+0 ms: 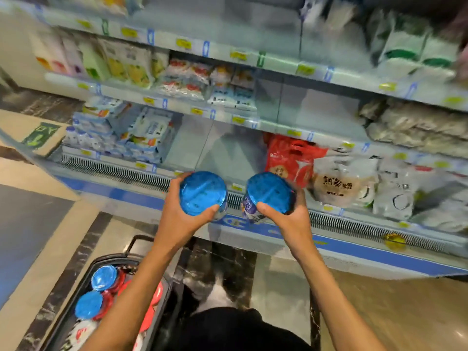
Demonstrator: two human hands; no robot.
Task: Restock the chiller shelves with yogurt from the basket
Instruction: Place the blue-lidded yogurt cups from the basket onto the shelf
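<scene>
Basket (pixel 109 257), lower left: partly covered by the left forearm and cut off at the frame edge. The basket tubs (pixel 103 277) inside have blue and red lids; their count cannot be determined. Left hand (pixel 177 216) grips a blue-lidded yogurt tub (pixel 202 192). Right hand (pixel 293 219) grips a second tub (pixel 269 192), label blurred. Both are held before the chiller's bottom shelf (pixel 228 153), near a red bag (pixel 291 158). Upper shelf stock: motion-blurred, unreadable
</scene>
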